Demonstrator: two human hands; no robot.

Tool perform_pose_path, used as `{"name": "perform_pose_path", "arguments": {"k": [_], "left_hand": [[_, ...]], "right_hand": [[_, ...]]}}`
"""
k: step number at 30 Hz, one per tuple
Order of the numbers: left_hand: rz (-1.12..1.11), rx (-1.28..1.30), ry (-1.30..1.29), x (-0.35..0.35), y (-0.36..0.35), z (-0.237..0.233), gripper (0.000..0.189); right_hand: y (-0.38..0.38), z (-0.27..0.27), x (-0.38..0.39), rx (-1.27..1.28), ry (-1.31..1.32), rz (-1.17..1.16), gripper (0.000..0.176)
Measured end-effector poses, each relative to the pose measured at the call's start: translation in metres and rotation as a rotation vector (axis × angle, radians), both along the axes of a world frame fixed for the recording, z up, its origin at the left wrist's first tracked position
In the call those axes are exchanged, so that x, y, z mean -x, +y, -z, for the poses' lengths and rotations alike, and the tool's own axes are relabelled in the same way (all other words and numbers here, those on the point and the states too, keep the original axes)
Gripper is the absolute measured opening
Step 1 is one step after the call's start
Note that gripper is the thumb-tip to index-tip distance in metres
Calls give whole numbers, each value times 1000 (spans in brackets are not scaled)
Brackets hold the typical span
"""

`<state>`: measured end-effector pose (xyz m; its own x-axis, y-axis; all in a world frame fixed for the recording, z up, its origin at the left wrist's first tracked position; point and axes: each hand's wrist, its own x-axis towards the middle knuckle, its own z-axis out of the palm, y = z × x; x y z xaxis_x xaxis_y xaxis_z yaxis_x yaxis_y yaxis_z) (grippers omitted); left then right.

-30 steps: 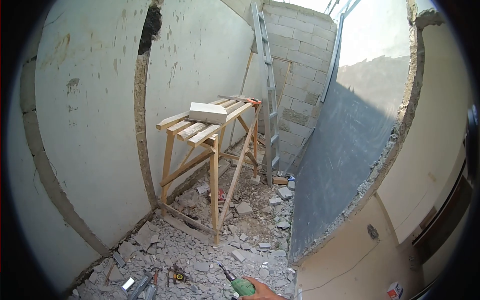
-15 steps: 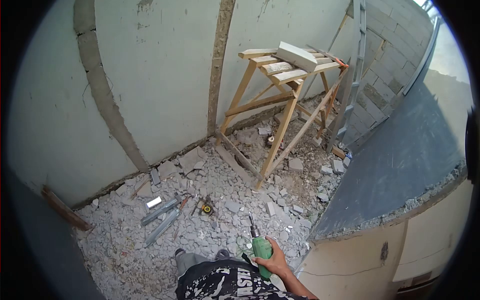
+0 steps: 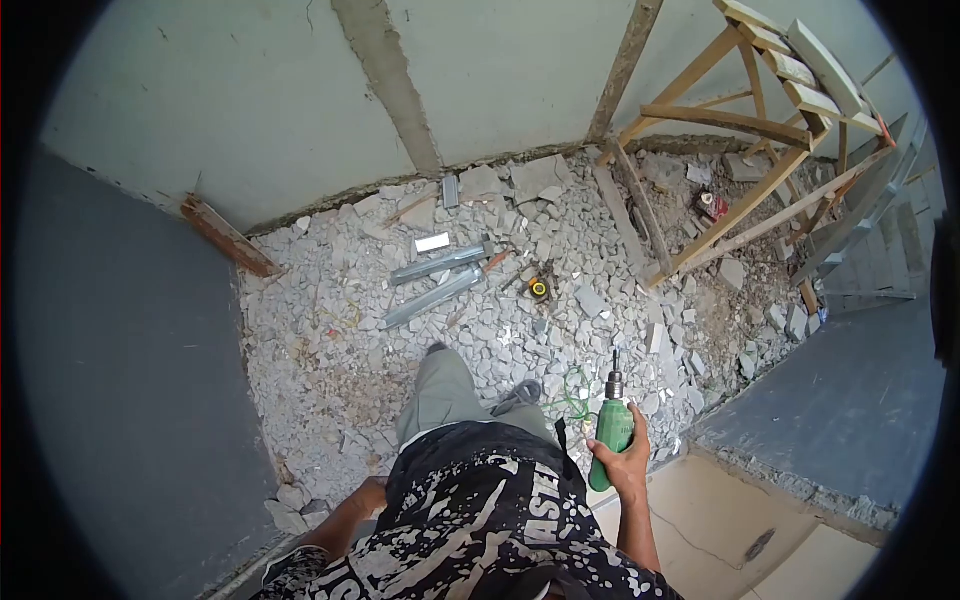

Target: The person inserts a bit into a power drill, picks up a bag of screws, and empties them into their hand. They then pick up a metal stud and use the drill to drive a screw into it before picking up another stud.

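My right hand [image 3: 630, 465] is wrapped around a green power drill [image 3: 612, 428], its bit pointing away from me over the rubble. A loose green cord [image 3: 573, 397] lies on the stones beside the drill. My left hand [image 3: 370, 495] hangs low by my hip, next to the black patterned shirt; its fingers are mostly hidden. On the rubble ahead are two long metal channel pieces [image 3: 435, 297], a short shiny metal piece [image 3: 432, 243], and a yellow and black tape measure [image 3: 540, 288]. An orange-handled tool [image 3: 496, 261] rests near the channels.
Broken rubble [image 3: 340, 345] covers the ground. A wooden trestle [image 3: 735, 245] with a pale block [image 3: 825, 65] on top stands at the right, near a ladder [image 3: 865, 225]. A grey wall [image 3: 130, 350] bounds the left, and a wooden piece [image 3: 230, 237] leans there.
My view has swung left and downward, so the trestle now appears farther right. My left hand has come into view. The drill stays in my right hand.
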<state>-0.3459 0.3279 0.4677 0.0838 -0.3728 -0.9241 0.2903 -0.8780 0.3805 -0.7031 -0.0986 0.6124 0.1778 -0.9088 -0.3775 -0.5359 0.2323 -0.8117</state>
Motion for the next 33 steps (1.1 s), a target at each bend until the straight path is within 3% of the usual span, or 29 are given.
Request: {"name": "perform_pose_path", "arguments": {"k": [4, 7, 10, 11, 15, 20, 22, 24, 29, 32, 33], "left_hand": [[-318, -153, -133, -50, -17, 5, 21], [-400, -177, -130, -101, -28, 15, 16], [-377, -192, -134, -160, -54, 10, 13], [-341, -159, -126, -186, -47, 31, 13], [-293, -46, -201, -285, -86, 42, 18], [-322, -20, -322, -388, -147, 31, 16], [-211, 41, -332, -428, -166, 40, 20], [-131, 111, -348, -463, -189, 54, 22], [-58, 280, -406, -502, -270, 85, 23], [39, 243, -418, -489, -341, 63, 21], [63, 294, -394, -496, -340, 114, 20]], "right_hand": [[-6, -1, -30, -4, 58, -3, 99], [-9, 7, -49, -8, 79, 57, 103], [-14, 7, -79, 82, 267, 50, 104], [-16, 0, -91, 50, 317, 72, 103], [-19, 9, -128, 143, 448, 97, 99], [-26, 8, -186, 159, 475, 163, 96], [-27, 9, -211, 227, 506, 170, 95], [-29, 4, -242, 99, 460, 228, 95], [-45, 41, -276, 120, 458, 129, 98], [-61, 54, -312, -2, 406, 131, 99], [-66, 64, -323, -5, 415, 118, 99]]}}
